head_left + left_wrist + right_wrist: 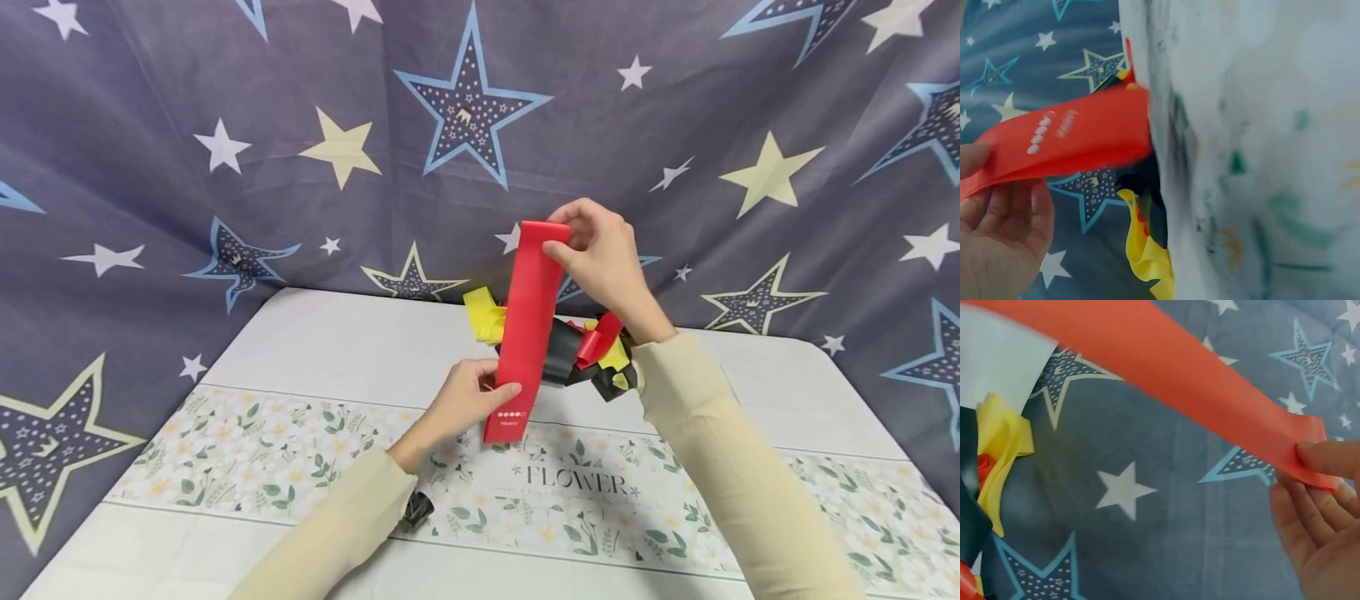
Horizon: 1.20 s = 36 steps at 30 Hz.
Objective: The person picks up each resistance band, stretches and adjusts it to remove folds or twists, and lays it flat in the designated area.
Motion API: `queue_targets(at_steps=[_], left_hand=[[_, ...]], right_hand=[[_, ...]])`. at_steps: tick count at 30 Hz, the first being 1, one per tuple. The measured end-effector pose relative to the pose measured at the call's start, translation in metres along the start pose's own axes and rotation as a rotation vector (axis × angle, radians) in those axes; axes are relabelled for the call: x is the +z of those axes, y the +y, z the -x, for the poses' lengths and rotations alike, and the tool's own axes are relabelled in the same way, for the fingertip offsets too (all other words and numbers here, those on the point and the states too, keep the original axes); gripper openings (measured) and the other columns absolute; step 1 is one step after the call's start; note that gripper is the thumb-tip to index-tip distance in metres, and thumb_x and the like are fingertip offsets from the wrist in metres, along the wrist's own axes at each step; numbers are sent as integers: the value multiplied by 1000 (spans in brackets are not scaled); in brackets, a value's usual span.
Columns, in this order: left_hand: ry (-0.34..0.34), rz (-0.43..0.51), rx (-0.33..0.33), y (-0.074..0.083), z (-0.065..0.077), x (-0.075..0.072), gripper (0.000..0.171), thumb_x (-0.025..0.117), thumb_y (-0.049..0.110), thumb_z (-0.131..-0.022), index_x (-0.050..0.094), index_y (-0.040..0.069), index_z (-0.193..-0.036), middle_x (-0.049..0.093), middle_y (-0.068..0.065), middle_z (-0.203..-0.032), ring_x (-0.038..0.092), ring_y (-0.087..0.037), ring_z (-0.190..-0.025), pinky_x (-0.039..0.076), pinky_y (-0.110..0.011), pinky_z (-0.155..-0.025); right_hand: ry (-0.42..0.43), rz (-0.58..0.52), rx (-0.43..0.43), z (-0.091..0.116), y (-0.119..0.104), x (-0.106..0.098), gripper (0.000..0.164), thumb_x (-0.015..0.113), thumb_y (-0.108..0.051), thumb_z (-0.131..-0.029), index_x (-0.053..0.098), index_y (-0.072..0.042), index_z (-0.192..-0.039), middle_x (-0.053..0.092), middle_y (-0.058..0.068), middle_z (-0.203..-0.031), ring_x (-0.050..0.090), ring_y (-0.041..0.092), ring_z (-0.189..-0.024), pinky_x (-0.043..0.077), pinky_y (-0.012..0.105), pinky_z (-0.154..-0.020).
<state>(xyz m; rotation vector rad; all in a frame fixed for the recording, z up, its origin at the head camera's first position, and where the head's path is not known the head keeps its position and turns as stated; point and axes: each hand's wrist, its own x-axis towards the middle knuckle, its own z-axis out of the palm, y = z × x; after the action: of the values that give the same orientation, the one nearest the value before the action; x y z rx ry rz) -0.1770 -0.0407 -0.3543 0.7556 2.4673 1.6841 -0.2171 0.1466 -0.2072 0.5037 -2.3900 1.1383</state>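
Observation:
A red resistance band (528, 325) stretches upright and slightly tilted between my two hands, folded flat, with white dots and small lettering at its lower end. My right hand (600, 250) pinches its upper end between thumb and fingers; the right wrist view shows the thumb lying over the red band (1210, 400). Lower down, my left hand (465, 400) pinches it above the printed dots, thumb across the front. In the left wrist view the band's printed end (1085, 134) juts out past the fingers. Behind the band, a pile of other bands is partly hidden.
That pile holds a yellow band (483, 317), a black band (561, 354) and another red band (600, 340) near the table's back edge. A small black item (417, 508) lies by my left sleeve. A star-patterned cloth (285, 125) hangs behind the white, flower-printed table cover (360, 333).

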Motion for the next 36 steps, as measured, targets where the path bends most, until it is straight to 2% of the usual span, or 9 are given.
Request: queue_targets(at_steps=[5,9,15,18,24,28,32,36], left_hand=[[-81,20,-76,-1,16,3,23,66,8,-88,67,-2,-109,71,-15,-96,68,-18,-81,56,-26,-72],[-121,72,-115,-3,29,2,26,62,6,-90,62,-5,-113,70,-20,-101,70,-22,-87,57,-29,-75],[-134,166,-201,-7,50,-7,30,53,5,-94,52,-7,-122,68,-23,-106,70,-26,-89,58,-33,-74],[-133,201,-259,-9,61,-13,35,52,4,-93,50,-8,-126,68,-23,-107,70,-26,-89,58,-35,-73],[-139,225,-334,-14,80,-23,38,52,4,-91,48,-9,-126,69,-22,-103,71,-23,-84,58,-33,-69],[-164,250,-377,-15,90,-30,36,53,3,-90,48,-10,-123,70,-21,-97,71,-23,-74,58,-36,-59],[-196,275,-414,-16,99,-35,32,54,0,-89,48,-10,-118,70,-19,-91,70,-25,-64,55,-37,-48],[-203,276,-437,-19,107,-41,29,55,-1,-88,48,-10,-116,71,-17,-89,69,-23,-62,54,-35,-45]], right_hand=[[2,-10,77,-3,12,8,24,69,-11,-86,61,0,-106,70,18,-96,69,28,-85,56,41,-79],[1,-41,152,-4,21,17,25,71,-12,-84,62,-3,-105,69,18,-94,69,26,-83,57,37,-75],[-25,-123,227,-5,38,40,28,71,-8,-83,60,-2,-108,69,19,-93,68,19,-71,58,30,-62],[-48,-164,247,-4,47,55,29,71,-6,-83,59,-1,-109,68,20,-92,68,17,-68,58,30,-60],[-79,-198,299,4,60,85,30,71,-5,-83,57,-1,-110,67,20,-90,68,20,-65,58,35,-65],[-86,-218,347,7,65,103,31,72,-6,-83,56,-1,-109,67,18,-89,65,15,-60,58,34,-64],[-85,-256,388,11,68,120,30,72,-5,-82,51,-1,-103,63,13,-82,62,12,-56,58,38,-68],[-83,-276,397,16,72,135,28,72,-3,-81,48,-3,-94,58,8,-74,59,10,-55,58,37,-67]])
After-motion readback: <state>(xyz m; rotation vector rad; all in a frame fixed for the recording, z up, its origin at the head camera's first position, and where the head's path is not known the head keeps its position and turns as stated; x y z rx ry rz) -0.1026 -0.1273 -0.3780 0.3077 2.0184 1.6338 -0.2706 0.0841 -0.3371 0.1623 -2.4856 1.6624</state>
